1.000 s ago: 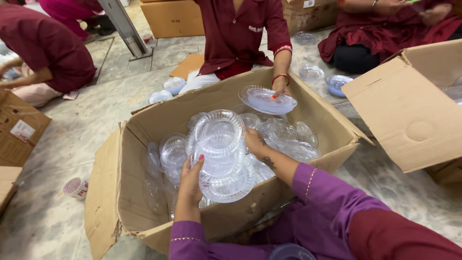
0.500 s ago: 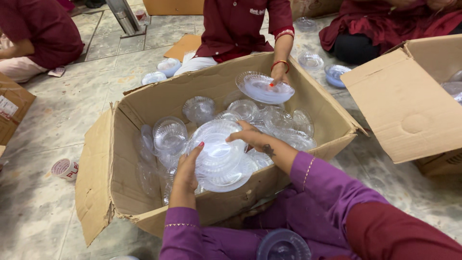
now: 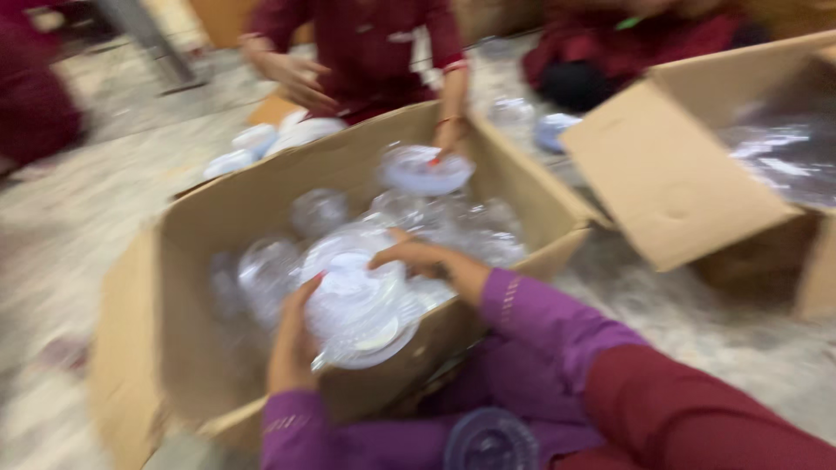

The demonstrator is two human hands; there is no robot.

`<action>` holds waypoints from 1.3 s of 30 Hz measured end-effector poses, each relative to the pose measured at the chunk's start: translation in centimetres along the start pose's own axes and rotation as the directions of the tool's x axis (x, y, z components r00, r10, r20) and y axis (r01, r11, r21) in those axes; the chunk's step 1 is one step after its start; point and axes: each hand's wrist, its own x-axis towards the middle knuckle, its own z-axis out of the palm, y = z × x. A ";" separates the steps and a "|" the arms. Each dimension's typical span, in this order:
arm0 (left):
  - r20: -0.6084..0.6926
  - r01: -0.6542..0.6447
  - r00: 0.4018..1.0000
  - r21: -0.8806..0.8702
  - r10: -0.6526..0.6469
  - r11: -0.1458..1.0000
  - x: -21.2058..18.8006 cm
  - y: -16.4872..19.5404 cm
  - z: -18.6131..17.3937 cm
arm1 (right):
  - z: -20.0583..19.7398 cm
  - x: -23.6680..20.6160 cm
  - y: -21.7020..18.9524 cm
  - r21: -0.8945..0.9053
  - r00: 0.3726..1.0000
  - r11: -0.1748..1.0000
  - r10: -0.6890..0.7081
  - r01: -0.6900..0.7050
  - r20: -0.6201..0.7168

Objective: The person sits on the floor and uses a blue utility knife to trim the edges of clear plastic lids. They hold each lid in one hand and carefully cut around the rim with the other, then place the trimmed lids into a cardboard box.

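Observation:
I hold a stack of clear round plastic lids (image 3: 359, 305) over the near side of an open cardboard box (image 3: 261, 196). My left hand (image 3: 292, 344) grips the stack's left edge. My right hand (image 3: 422, 259) rests on its top right. Both arms wear purple sleeves. More clear lids (image 3: 287, 261) lie loose inside the box. The frame is blurred by motion.
A person in dark red sits across the box, one hand (image 3: 448, 139) holding a clear lid (image 3: 425, 170) over its far rim. A second open cardboard box (image 3: 697, 165) stands at the right. White lids (image 3: 261, 144) lie on the pale floor beyond. A clear round lid (image 3: 492, 439) rests by my lap.
The lid stack came lower and nearer to me, toward the box's near wall. The view swung and blurred. The person opposite still holds a lid over the far rim.

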 end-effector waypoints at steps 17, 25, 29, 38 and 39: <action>-0.247 -0.442 0.805 0.355 0.539 0.824 0.1 1.1 -1.2 | 2.4 -1.1 -1.8 0.351 0.937 0.884 -0.347 0.309 0.049; -0.196 -0.598 0.673 0.423 0.713 0.681 0.4 1.3 -1.5 | 2.0 0.1 -1.4 0.442 0.897 0.803 -0.443 0.400 -0.008; -0.156 -0.652 0.605 0.467 0.781 0.598 1.5 2.5 -1.2 | 1.8 1.1 -1.8 0.418 0.909 0.818 -0.414 0.396 -0.053; 0.087 -0.612 0.532 0.726 0.842 0.312 4.2 2.5 -2.9 | 0.0 3.0 -1.8 0.298 0.950 0.927 -0.279 0.228 0.142; 0.063 -0.571 0.607 0.727 0.792 0.380 4.3 1.9 -3.2 | -0.1 3.2 -1.1 0.256 0.970 0.954 -0.198 0.158 0.138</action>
